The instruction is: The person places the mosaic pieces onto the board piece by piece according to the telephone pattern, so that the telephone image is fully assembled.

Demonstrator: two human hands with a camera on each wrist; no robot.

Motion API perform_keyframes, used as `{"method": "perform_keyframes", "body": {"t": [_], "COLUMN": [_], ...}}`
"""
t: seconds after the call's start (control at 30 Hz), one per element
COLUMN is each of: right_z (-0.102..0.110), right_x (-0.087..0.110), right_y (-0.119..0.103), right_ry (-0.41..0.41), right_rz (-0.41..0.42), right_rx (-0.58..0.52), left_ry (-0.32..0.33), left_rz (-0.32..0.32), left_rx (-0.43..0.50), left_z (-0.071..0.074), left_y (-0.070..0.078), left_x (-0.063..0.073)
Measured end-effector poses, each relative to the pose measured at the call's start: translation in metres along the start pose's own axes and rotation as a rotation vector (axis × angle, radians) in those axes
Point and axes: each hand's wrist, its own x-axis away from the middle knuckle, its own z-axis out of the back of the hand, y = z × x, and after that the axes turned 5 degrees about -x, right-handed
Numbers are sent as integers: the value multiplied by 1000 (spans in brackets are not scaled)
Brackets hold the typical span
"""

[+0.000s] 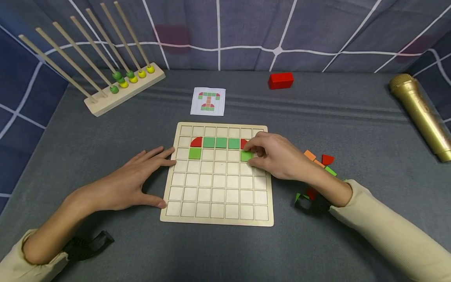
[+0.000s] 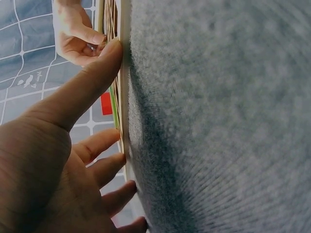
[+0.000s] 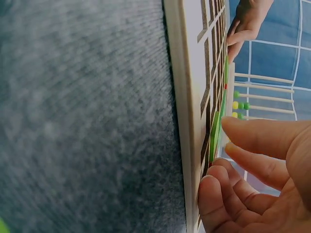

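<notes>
A pale wooden grid board point(image 1: 218, 196) lies flat on the table. Red quarter-round tiles, one of them point(image 1: 196, 142), sit in its upper corners, with green square tiles point(image 1: 220, 143) between them. Below each red tile lies a lighter green square point(image 1: 195, 153). My left hand point(image 1: 130, 184), fingers spread, touches the board's left edge; the left wrist view shows its thumb and fingertips along that edge. My right hand point(image 1: 276, 154) bends over the board's upper right, its index fingertip at the partly covered red tile and its thumb beside the light green square point(image 3: 215, 138).
Loose orange, red and green tiles point(image 1: 327, 159) lie right of the board, partly under the right forearm. Behind the board are a printed pattern card point(image 1: 208, 101) and a red block point(image 1: 280, 80). A bead stand point(image 1: 125, 92) is at back left, a gold microphone point(image 1: 423, 117) at far right.
</notes>
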Motion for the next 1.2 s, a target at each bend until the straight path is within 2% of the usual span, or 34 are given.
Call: {"method": "perform_keyframes", "body": {"t": [0.27, 0.47, 0.6, 0.9, 1.07, 1.2], "right_z": [1, 9, 18, 49, 61, 64], "right_x": [0, 13, 27, 71, 97, 118], "right_y": [2, 8, 17, 46, 64, 78], "right_ry": [-1, 12, 49, 164, 172, 176], "right_rz": [4, -16, -19, -52, -106, -116], "right_rx": [9, -52, -72, 10, -14, -26], "left_ry": [-5, -5, -3, -2, -1, -2], "left_rz": [8, 8, 5, 4, -2, -5], "left_rx": [-5, -5, -7, -5, -2, 4], "left_z": [0, -1, -1, 0, 0, 1], "left_y": [0, 0, 0, 0, 0, 1], "left_x": [0, 0, 0, -1, 0, 0]}}
